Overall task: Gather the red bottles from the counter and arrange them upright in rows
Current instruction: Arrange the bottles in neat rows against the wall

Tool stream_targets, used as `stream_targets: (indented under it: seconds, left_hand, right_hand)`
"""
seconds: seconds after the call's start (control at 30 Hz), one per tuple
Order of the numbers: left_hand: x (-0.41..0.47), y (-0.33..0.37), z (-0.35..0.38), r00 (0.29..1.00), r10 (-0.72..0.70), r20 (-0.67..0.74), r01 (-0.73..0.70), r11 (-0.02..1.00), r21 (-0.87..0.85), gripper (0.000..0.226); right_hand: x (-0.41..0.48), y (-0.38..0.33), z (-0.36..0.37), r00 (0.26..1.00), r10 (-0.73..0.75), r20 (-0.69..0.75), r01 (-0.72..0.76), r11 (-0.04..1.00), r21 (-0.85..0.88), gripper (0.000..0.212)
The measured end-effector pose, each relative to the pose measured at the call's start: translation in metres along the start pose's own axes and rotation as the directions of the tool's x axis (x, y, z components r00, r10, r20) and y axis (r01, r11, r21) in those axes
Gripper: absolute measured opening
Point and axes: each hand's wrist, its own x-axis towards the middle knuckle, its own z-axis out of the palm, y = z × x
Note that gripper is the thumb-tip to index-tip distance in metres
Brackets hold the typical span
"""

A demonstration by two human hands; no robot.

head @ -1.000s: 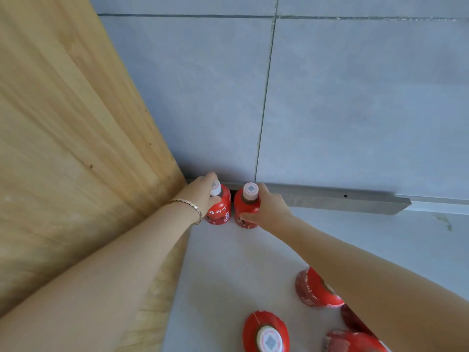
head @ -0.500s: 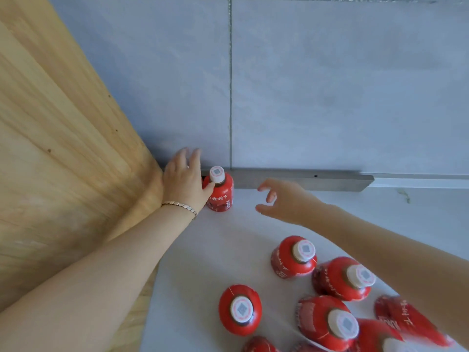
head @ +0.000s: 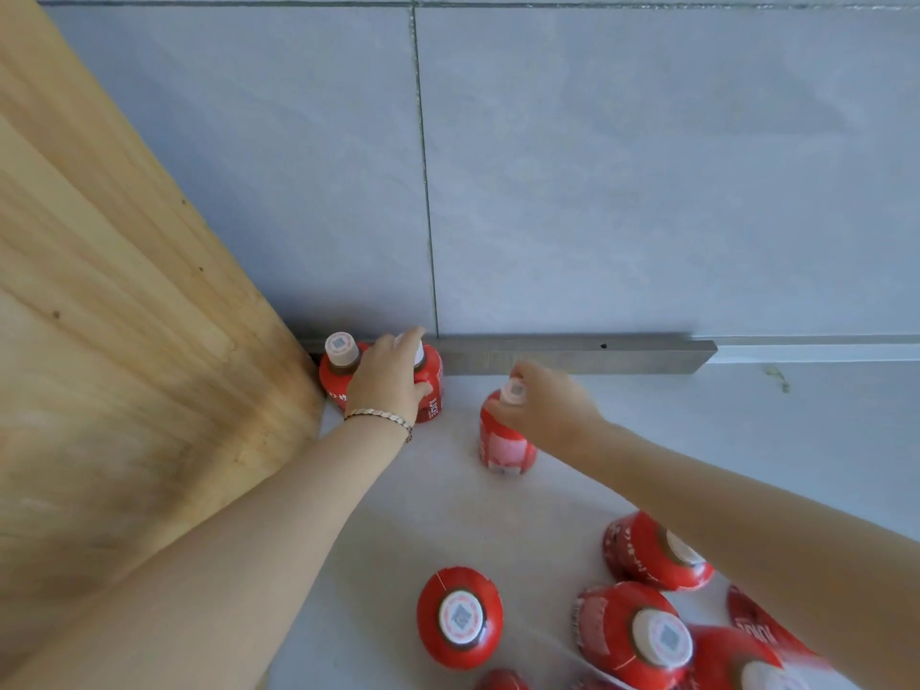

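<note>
Two red bottles with white caps stand upright in the back left corner: the corner bottle (head: 337, 367) against the wooden panel, and a second bottle (head: 431, 385) beside it. My left hand (head: 387, 381) is wrapped around the second bottle. My right hand (head: 546, 405) grips a third red bottle (head: 503, 443) by its cap, upright, a little right of the pair; whether it touches the counter I cannot tell. Several more red bottles stand near me, including one (head: 459, 617) in front and others (head: 634, 634) at the right, partly hidden by my right arm.
A tall wooden panel (head: 124, 341) closes the left side. Grey wall tiles (head: 647, 166) rise behind, with a metal strip (head: 572, 353) along their base. The white counter (head: 796, 430) stretches to the right.
A second bottle now stands beside the corner one under my left hand. My right hand, open half a second ago, has closed on a third bottle and holds it near the pair.
</note>
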Motion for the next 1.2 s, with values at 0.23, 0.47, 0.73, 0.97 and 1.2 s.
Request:
stream_targets:
  seconds: [0.23, 0.47, 0.73, 0.97, 1.2]
  left_hand:
    - [-0.002, -0.001, 0.006, 0.999, -0.015, -0.052, 0.015, 1.000, -0.008, 0.063]
    - [-0.003, 0.002, 0.009, 0.998, -0.018, -0.066, 0.019, 1.000, 0.017, 0.059]
    - [-0.004, 0.003, 0.014, 0.995, -0.039, -0.094, 0.038, 0.999, -0.012, 0.060]
    - [-0.003, 0.001, 0.015, 0.995, -0.033, -0.096, 0.032, 0.999, -0.009, 0.061]
    - [-0.003, -0.003, 0.018, 0.994, -0.031, -0.104, 0.030, 1.000, -0.009, 0.063]
  right_hand:
    - [0.046, -0.041, 0.020, 0.989, 0.081, -0.125, -0.051, 0.972, 0.228, 0.037]
    - [-0.008, 0.005, -0.023, 0.989, -0.133, 0.065, 0.133, 0.991, 0.000, 0.037]
    - [-0.090, 0.073, -0.059, 0.876, 0.252, 0.412, 0.011, 0.843, -0.538, 0.047]
    - [-0.049, 0.059, -0.044, 0.995, 0.076, 0.059, -0.063, 0.980, -0.186, 0.030]
    - [0.023, 0.018, -0.021, 0.994, -0.103, -0.048, 0.097, 0.990, -0.100, 0.034]
